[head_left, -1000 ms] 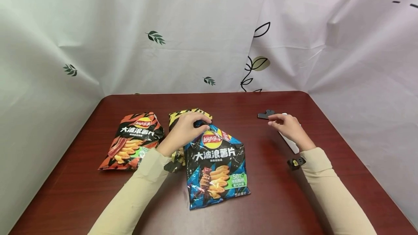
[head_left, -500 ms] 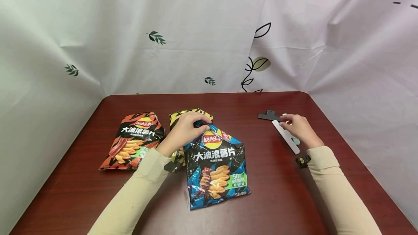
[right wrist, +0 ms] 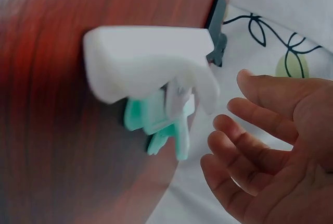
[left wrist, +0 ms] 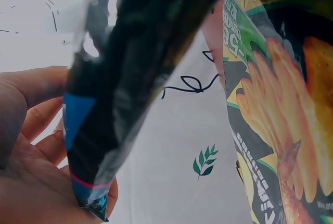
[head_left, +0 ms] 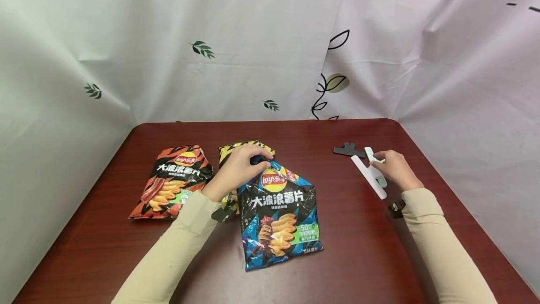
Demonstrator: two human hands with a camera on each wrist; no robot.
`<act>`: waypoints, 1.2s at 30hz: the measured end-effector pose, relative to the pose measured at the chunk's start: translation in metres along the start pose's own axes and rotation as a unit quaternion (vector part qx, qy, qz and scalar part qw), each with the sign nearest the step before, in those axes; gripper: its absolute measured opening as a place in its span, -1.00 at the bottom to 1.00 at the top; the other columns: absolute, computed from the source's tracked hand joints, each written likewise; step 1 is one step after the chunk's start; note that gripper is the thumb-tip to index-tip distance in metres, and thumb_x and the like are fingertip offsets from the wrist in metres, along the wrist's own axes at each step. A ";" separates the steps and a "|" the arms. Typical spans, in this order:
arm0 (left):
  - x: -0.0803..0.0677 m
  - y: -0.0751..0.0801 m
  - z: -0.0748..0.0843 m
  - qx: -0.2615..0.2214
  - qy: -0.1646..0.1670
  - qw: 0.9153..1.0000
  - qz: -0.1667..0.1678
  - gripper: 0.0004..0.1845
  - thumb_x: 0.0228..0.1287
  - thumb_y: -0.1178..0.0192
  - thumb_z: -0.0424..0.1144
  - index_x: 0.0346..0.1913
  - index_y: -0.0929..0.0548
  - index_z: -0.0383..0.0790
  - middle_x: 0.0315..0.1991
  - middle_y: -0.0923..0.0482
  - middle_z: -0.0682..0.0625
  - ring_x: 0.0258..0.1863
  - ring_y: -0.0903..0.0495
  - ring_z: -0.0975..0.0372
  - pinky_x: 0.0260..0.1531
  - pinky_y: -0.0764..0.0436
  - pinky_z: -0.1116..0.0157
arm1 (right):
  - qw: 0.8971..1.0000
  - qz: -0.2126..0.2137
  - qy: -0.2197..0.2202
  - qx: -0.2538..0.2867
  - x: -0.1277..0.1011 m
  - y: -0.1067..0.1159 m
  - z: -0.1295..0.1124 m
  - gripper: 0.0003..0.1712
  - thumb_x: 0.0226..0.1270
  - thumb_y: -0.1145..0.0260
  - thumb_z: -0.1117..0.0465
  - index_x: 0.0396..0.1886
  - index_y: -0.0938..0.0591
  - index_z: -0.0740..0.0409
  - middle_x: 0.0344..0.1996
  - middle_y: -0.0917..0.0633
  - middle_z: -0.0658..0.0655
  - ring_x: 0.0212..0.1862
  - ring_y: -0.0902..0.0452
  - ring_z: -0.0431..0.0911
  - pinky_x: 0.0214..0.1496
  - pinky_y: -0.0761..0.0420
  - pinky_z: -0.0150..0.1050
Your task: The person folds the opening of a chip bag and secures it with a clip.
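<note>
My left hand (head_left: 241, 169) grips the folded top corner of a blue and black chip bag (head_left: 280, 212), which lies slanted on the table. In the left wrist view, the bag's folded edge (left wrist: 112, 94) runs between thumb and fingers. At the right, my right hand (head_left: 395, 170) is beside a long white bag clip (head_left: 368, 177). The right wrist view shows its fingers (right wrist: 229, 130) spread and slightly bent, apart from the white clip. A mint-green clip (right wrist: 179, 130) sits behind the white one, partly covered by it. A black clip (head_left: 349, 149) lies just beyond.
An orange and black chip bag (head_left: 173, 182) lies on the left of the dark red table (head_left: 346, 266). Behind the blue bag, a yellow and black chip bag (head_left: 225, 150) is partly covered by the left hand. White cloth (head_left: 270, 60) hangs around the table's back and sides.
My right hand has moved right, away from the black clip and across the white clip, uncovering both. The left hand and the blue chip bag have stayed put.
</note>
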State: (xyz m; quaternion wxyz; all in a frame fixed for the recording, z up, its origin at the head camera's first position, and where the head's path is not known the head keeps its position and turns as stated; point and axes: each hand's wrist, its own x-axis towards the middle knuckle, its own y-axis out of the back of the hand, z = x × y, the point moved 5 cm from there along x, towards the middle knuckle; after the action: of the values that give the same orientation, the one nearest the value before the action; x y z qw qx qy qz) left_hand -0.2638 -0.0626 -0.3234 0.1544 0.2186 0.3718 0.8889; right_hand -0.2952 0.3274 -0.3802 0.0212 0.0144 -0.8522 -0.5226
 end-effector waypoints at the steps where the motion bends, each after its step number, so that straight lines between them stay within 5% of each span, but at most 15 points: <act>1: 0.000 0.000 0.000 -0.001 0.002 1.000 -0.001 -0.81 0.28 -0.25 -0.26 -0.07 -0.71 -0.19 -0.02 -0.66 -0.02 0.00 -0.56 0.11 -0.02 -0.59 0.12 | 1.000 0.001 0.001 -0.003 0.000 0.000 0.001 -0.53 0.36 -0.20 0.24 0.07 -0.52 0.59 0.02 -0.56 0.57 -0.02 -0.54 0.33 -0.09 -0.56 0.11; 36: -0.001 0.000 0.003 0.009 -0.001 1.000 0.002 -0.82 0.28 -0.26 -0.25 -0.09 -0.72 -0.15 -0.03 -0.67 -0.01 0.04 -0.53 0.10 0.06 -0.55 0.09 | 0.999 -0.026 -0.020 0.020 -0.002 -0.010 0.016 -0.58 0.36 -0.21 0.19 -0.07 -0.57 0.56 -0.19 -0.64 0.50 -0.19 -0.59 0.20 -0.26 -0.59 -0.07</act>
State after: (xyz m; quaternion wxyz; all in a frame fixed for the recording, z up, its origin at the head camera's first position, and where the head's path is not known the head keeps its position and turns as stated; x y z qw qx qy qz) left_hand -0.2618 -0.0613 -0.3217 0.1507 0.2213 0.3789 0.8859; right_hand -0.2944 0.3369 -0.3960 -0.0093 0.0266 -0.8622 -0.5058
